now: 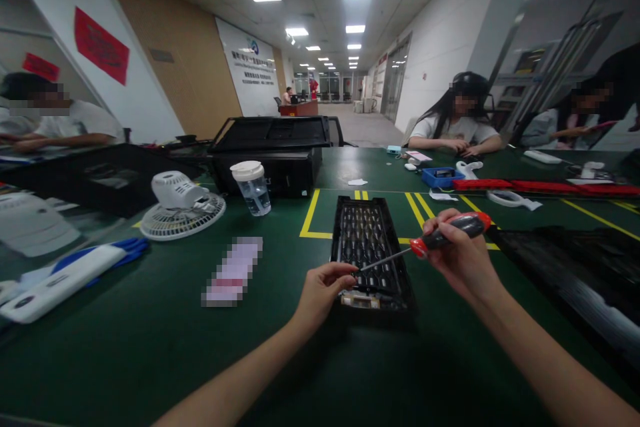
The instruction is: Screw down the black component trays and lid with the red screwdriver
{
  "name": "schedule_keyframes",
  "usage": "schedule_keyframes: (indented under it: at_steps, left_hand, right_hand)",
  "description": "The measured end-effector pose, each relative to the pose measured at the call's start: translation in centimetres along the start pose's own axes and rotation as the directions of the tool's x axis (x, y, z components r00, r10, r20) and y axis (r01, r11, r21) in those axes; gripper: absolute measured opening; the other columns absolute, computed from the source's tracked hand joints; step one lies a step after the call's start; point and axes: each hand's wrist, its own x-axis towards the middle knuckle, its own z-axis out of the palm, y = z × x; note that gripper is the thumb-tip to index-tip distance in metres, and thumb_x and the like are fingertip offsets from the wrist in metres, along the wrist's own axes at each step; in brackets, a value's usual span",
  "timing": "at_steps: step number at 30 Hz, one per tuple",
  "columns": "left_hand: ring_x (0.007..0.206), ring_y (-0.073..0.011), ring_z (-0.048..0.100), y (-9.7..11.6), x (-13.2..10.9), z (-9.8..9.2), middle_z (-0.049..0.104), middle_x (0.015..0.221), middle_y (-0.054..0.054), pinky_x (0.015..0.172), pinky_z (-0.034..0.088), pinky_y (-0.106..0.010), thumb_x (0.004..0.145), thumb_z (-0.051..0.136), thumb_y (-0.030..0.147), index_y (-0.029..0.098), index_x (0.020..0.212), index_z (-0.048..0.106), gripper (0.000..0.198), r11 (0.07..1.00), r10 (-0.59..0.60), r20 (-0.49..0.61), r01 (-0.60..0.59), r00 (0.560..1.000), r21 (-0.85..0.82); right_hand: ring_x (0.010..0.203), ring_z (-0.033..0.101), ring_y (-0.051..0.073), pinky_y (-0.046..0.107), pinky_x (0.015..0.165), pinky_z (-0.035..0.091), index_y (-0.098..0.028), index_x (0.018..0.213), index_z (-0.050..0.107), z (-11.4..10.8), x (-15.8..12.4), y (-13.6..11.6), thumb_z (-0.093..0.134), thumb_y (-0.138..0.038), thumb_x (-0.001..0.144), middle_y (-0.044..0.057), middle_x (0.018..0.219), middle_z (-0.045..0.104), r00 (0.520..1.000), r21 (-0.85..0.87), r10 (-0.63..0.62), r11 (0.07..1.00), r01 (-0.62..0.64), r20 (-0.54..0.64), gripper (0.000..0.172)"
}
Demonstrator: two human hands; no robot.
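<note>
A black perforated panel point(367, 240) lies flat on the green table point(150, 347) in front of me. My right hand point(463, 257) is closed around the red-and-black handle of a screwdriver point(440, 235); its shaft slants down-left to the panel's near end. My left hand point(325, 290) is pinched at the screwdriver's tip, fingers together at the panel's near left edge. What the fingertips pinch is too small to make out.
A black computer case point(273, 150) stands behind the panel, with a lidded clear cup point(253, 187) and a small white fan point(180, 207) to its left. Another black panel point(575, 273) lies at right. Seated people work at far left and far right. Yellow tape lines mark the table.
</note>
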Motion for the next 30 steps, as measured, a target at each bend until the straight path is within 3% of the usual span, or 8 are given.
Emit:
schedule_keyframes:
  at_steps: [19, 30]
  left_hand:
    - [0.071, -0.0142, 0.064, -0.09, 0.0, 0.04, 0.069, 0.076, -0.002, 0.069, 0.051, -0.025, 0.072, 0.065, 0.026, 0.015, 0.087, 0.068, 0.019, 1.0, -0.007, -0.013, 0.007, 1.0, 0.012]
    - [0.076, -0.0149, 0.064, 0.02, -0.1, -0.04, 0.069, 0.084, -0.003, 0.07, 0.051, -0.024, 0.07, 0.067, 0.026, 0.017, 0.086, 0.068, 0.019, 0.999, 0.012, -0.023, -0.011, 1.0, 0.034]
  right_hand:
    - [0.047, 0.051, 0.009, 0.015, 0.031, 0.034, -0.023, 0.078, 0.046, -0.07, -0.14, 0.01, 0.06, -0.023, 0.07, -0.003, 0.071, 0.056, 0.999, -0.037, 0.011, 0.999, -0.009, 0.031, 0.016]
    - [0.045, 0.049, 0.008, 0.013, 0.029, 0.034, -0.023, 0.079, 0.045, 0.01, -0.49, -0.09, 0.061, -0.026, 0.071, -0.002, 0.07, 0.056, 0.994, -0.064, -0.054, 0.996, 0.061, 0.094, 0.018]
